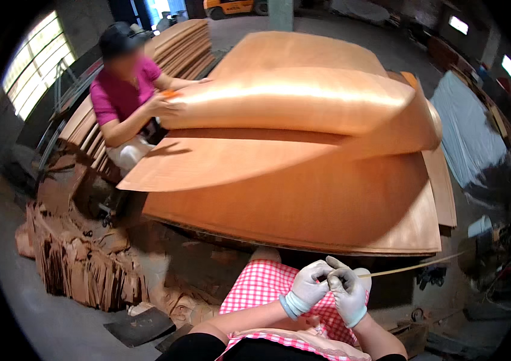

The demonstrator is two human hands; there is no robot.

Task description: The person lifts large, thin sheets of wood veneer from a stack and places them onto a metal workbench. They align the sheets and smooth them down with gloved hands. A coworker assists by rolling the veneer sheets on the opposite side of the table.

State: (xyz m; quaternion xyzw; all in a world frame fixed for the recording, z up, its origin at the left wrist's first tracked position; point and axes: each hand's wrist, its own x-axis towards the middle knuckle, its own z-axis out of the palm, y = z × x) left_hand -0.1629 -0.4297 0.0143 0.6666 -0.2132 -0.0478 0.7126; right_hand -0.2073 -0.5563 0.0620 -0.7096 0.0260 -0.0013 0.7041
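My gloved left hand [308, 285] and gloved right hand [347, 293] meet in front of my lap, fingers curled together. A thin pale-yellow strip [415, 266] runs out to the right from my right hand, which grips it. My left fingers are pinched against the right ones; what lies between them is hidden. Just beyond my hands is a stack of reddish-brown wood veneer sheets [303, 210]. On it, a large veneer sheet [291, 99] is curled over into a broad roll, its left end held by a co-worker [126, 90] in a purple shirt and dark cap.
Torn veneer scraps [81, 259] stand bundled at the left, with a dark flat piece [139, 327] on the floor nearby. Behind the co-worker is another sheet stack [183, 42]. Plastic sheeting [469, 129] drapes something at the right. An orange vehicle [231, 7] stands far back.
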